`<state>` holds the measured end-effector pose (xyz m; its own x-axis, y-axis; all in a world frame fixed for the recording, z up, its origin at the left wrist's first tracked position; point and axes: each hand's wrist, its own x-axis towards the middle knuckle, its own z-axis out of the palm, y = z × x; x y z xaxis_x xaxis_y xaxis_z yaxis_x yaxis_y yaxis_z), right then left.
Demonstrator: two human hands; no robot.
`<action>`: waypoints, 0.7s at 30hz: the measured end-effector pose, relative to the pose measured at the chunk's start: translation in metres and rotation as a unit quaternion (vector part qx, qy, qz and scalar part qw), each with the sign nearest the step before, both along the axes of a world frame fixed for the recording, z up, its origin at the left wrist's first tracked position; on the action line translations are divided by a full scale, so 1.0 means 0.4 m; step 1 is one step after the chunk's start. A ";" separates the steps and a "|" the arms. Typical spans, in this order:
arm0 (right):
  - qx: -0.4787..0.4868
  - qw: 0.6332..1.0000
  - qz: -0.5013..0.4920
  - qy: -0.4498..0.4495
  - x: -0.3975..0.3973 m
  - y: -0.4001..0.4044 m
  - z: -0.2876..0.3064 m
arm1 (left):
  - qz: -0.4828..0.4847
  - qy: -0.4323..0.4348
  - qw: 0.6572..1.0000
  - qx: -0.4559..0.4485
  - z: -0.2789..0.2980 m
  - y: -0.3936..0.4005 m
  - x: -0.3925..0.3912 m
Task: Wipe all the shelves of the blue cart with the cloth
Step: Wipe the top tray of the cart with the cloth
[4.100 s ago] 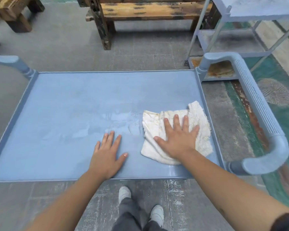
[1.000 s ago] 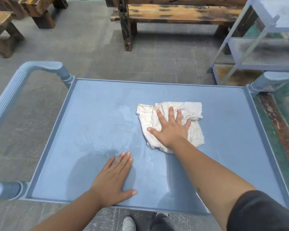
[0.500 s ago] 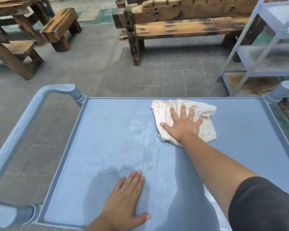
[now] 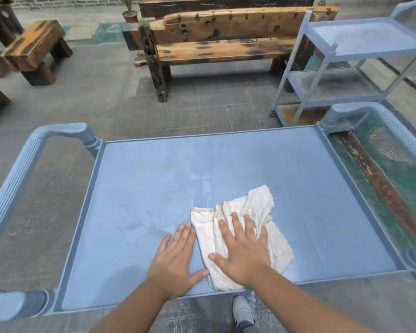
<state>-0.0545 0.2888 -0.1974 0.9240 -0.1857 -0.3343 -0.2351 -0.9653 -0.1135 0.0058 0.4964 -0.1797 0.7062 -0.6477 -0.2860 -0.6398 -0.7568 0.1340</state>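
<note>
The blue cart's top shelf fills the middle of the view, with faint wet streaks across it. A white terry cloth lies on the shelf near its front edge, slightly right of centre. My right hand presses flat on the cloth with fingers spread. My left hand lies flat on the bare shelf just left of the cloth, its thumb touching the cloth's edge. The cart's lower shelves are hidden under the top one.
The cart has a ribbed handle at the left and at the right. A second pale blue three-shelf cart stands at the back right. A wooden bench and a wooden stool stand behind on the grey floor.
My right hand has pulled the cloth back from the shelf's far edge to the front edge. My left hand stays flat on the shelf and now sits right beside the cloth.
</note>
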 end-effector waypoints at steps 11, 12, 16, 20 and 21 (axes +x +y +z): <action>-0.001 1.000 -0.015 -0.013 0.029 -0.016 -0.002 | -0.012 -0.014 1.000 -0.006 -0.009 0.000 0.006; 0.000 1.000 -0.021 -0.021 0.059 -0.029 0.003 | -0.018 -0.010 1.000 -0.002 -0.001 0.001 0.004; 0.008 0.998 -0.057 -0.034 0.227 -0.098 0.002 | -0.037 -0.020 0.999 -0.016 -0.013 0.001 0.003; 0.014 0.996 -0.078 -0.045 0.388 -0.168 -0.001 | -0.016 -0.025 0.999 -0.038 -0.040 0.000 0.005; 0.016 0.996 -0.080 -0.041 0.428 -0.186 -0.001 | -0.013 -0.023 0.999 -0.046 -0.041 -0.003 0.010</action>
<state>0.1168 0.2146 -0.1977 0.9080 -0.3226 -0.2673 -0.3735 -0.9124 -0.1677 0.0097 0.4951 -0.1962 0.6997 -0.6881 -0.1922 -0.6664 -0.7255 0.1716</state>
